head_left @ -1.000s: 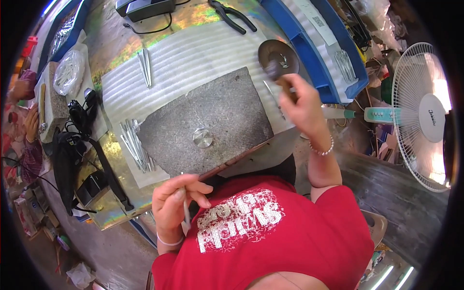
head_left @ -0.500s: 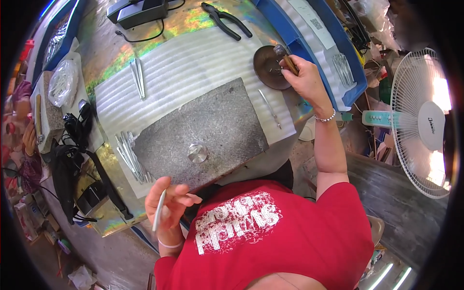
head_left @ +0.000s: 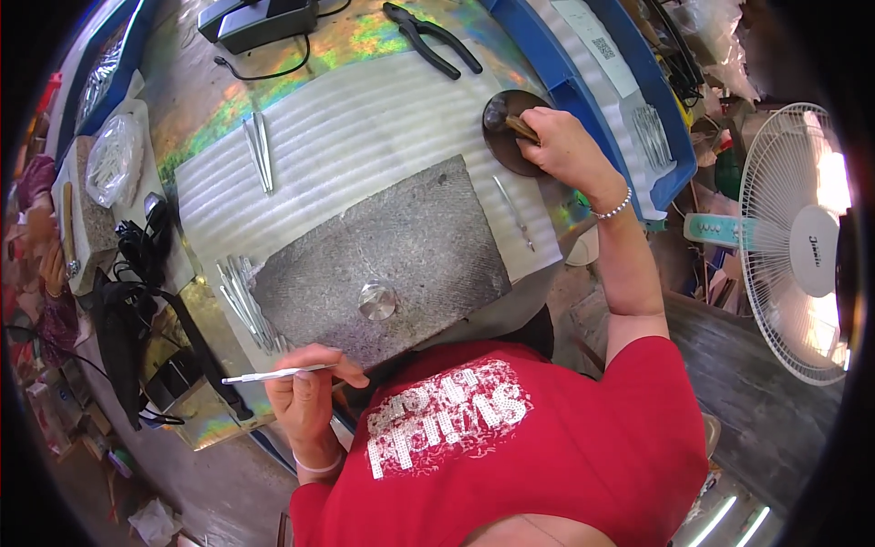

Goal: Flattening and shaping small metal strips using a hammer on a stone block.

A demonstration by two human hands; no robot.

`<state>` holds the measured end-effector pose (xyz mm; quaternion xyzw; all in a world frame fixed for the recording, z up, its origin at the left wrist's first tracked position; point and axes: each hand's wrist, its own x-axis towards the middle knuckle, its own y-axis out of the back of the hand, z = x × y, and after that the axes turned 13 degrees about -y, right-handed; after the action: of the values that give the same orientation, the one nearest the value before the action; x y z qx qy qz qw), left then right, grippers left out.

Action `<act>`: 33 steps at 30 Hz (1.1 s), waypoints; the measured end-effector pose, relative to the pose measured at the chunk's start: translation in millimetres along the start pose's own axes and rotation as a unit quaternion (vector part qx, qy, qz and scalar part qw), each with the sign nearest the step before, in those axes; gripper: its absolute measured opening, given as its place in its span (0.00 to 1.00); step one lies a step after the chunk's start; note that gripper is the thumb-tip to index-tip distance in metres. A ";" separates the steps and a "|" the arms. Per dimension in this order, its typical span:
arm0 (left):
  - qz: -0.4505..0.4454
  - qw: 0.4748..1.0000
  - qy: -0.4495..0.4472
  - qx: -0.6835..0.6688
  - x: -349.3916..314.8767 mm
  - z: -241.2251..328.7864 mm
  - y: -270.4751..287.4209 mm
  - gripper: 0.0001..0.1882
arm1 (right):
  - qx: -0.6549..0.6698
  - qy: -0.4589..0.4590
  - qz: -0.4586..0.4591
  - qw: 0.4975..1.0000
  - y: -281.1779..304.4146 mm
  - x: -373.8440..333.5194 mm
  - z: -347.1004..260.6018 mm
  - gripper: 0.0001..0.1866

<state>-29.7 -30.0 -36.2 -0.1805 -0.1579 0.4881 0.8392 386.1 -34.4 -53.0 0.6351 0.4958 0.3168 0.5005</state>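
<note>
My left hand (head_left: 310, 392) is at the near left edge of the dark stone slab (head_left: 401, 237), pinching a slim silvery metal stick (head_left: 273, 374) with a narrowed tip. The stick lies nearly level and points left. At the far right, my right hand (head_left: 570, 150) grips a short wooden-handled tool (head_left: 521, 128) with a dark rounded head, over a round brown dish (head_left: 501, 150). My hand hides part of the dish. A small shiny metal disc (head_left: 376, 300) rests on the slab. Another thin metal stick (head_left: 513, 211) lies between slab and dish.
Several metal sticks (head_left: 244, 301) lie left of the slab, others (head_left: 259, 155) on the white foam sheet (head_left: 365, 109). Black pliers (head_left: 428, 41) lie at the back. Blue trays (head_left: 583, 100) and a white fan (head_left: 811, 246) stand right. Another person's hand (head_left: 55, 264) shows far left.
The stick in my left hand has swung from steep to nearly level. My right hand has turned the wooden-handled tool so its head points left over the dish.
</note>
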 end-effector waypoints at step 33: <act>0.037 0.976 0.086 -0.199 21.3 -12.3 -31.1 0.09 | 0.638 -0.163 -0.342 0.670 9.0 -97.7 -170.0 0.06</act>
<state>9.5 -27.4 -31.0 -0.3908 -0.1724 0.4602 0.7783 206.1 -72.3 15.4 0.6271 0.6701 -0.3789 0.1189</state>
